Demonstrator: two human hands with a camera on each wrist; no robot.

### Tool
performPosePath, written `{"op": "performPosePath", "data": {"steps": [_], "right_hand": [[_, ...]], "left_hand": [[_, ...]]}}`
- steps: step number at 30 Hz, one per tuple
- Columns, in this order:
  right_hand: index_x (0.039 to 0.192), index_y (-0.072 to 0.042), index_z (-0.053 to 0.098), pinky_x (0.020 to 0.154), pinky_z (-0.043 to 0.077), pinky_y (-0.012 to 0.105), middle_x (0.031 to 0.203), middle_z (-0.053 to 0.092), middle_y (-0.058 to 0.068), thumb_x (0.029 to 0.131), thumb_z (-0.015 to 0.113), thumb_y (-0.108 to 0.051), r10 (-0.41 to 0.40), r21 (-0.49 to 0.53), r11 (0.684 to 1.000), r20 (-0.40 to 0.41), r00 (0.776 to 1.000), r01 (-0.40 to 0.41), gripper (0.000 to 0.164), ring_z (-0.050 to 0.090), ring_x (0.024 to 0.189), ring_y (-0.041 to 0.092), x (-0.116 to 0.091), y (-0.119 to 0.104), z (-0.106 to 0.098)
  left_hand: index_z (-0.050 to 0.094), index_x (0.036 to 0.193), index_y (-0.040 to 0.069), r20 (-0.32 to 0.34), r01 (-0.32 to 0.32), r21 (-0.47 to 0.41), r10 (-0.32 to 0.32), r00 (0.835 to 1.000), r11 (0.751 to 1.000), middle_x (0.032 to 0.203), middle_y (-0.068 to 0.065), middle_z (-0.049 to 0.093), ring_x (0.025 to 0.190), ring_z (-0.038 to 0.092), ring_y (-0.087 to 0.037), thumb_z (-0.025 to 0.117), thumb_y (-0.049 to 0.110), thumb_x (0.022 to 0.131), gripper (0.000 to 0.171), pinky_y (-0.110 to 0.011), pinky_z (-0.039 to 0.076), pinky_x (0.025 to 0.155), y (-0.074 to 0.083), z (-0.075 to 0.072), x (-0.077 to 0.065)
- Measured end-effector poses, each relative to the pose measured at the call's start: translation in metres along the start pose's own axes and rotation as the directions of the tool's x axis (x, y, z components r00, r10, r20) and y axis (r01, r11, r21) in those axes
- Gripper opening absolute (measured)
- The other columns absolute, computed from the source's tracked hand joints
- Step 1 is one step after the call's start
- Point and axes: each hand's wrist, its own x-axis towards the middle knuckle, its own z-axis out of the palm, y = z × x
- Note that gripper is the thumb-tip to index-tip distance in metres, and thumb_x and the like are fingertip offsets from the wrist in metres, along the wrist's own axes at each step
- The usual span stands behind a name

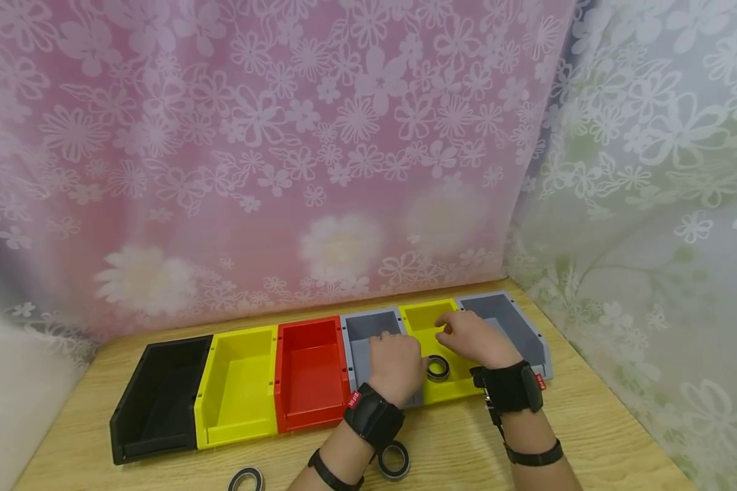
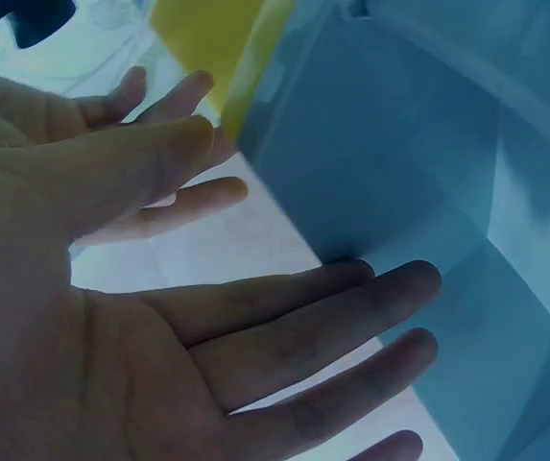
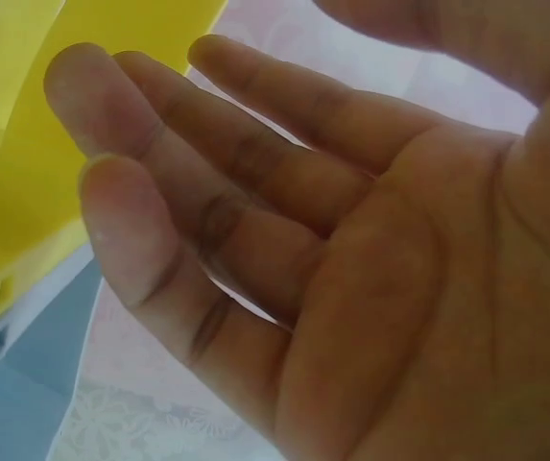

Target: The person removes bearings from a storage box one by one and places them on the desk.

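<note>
My left hand (image 1: 396,365) is over the grey bin (image 1: 371,324) left of the right-hand yellow bin (image 1: 430,315). In the left wrist view its fingers are extended, and nothing shows in the palm. Over the yellow bin's right side is my right hand (image 1: 482,337), fingers slightly bent and holding nothing. A ring bearing (image 1: 447,369), metal with a dark band, appears in that yellow bin between the hands, close by the left thumb. Whether the thumb touches it I cannot tell. A second bearing (image 1: 407,464) lies on the table beside the left wrist.
Another bearing (image 1: 246,470) is cut by the bottom edge of the head view. The bins stand in a row on the wooden table (image 1: 454,443): black (image 1: 166,389), yellow (image 1: 239,382), red (image 1: 310,382), then the grey and yellow pair, and grey (image 1: 522,334). Flowered curtains hang behind and at right.
</note>
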Motion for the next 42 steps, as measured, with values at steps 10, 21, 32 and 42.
{"op": "performPosePath", "data": {"steps": [10,21,32,42], "right_hand": [[0.125,0.005,0.068,0.072,0.053,0.04,0.104,0.071,0.016,0.099,0.064,-0.013,-0.009,0.002,1.0,-0.001,1.0,0.009,0.032,0.064,0.083,0.024,0.003,-0.002,0.005],[0.126,0.001,0.069,0.071,0.052,0.039,0.098,0.07,0.011,0.096,0.071,-0.013,-0.022,0.008,1.0,0.012,1.0,0.022,0.033,0.061,0.079,0.022,0.009,0.0,0.017],[0.123,0.001,0.071,0.076,0.053,0.042,0.111,0.072,0.015,0.092,0.077,-0.017,0.076,-0.04,0.996,0.02,0.997,-0.076,0.036,0.061,0.083,0.024,0.016,0.002,0.033],[0.115,-0.001,0.076,0.073,0.052,0.042,0.106,0.074,0.013,0.09,0.078,-0.017,0.104,-0.132,0.987,0.043,0.994,-0.097,0.03,0.059,0.076,0.022,0.019,0.0,0.04]], "left_hand": [[0.055,0.057,0.016,0.029,0.075,-0.06,-0.073,0.997,0.995,0.058,0.003,0.042,0.055,0.05,-0.015,0.077,0.056,0.088,0.055,-0.032,0.042,0.056,0.003,0.011,0.0],[0.059,0.06,0.013,0.011,0.08,-0.13,-0.079,0.997,0.988,0.057,0.002,0.038,0.048,0.043,-0.014,0.08,0.051,0.087,0.051,-0.028,0.033,0.046,0.003,0.016,0.001],[0.063,0.064,0.012,0.01,0.079,-0.152,-0.078,0.997,0.985,0.056,0.002,0.04,0.048,0.045,-0.014,0.08,0.047,0.088,0.046,-0.028,0.035,0.046,0.004,0.016,-0.001],[0.057,0.059,0.013,-0.025,0.059,-0.166,-0.064,0.998,0.984,0.054,0.003,0.036,0.046,0.043,-0.013,0.079,0.045,0.09,0.049,-0.027,0.032,0.043,0.004,0.015,-0.001]]}}
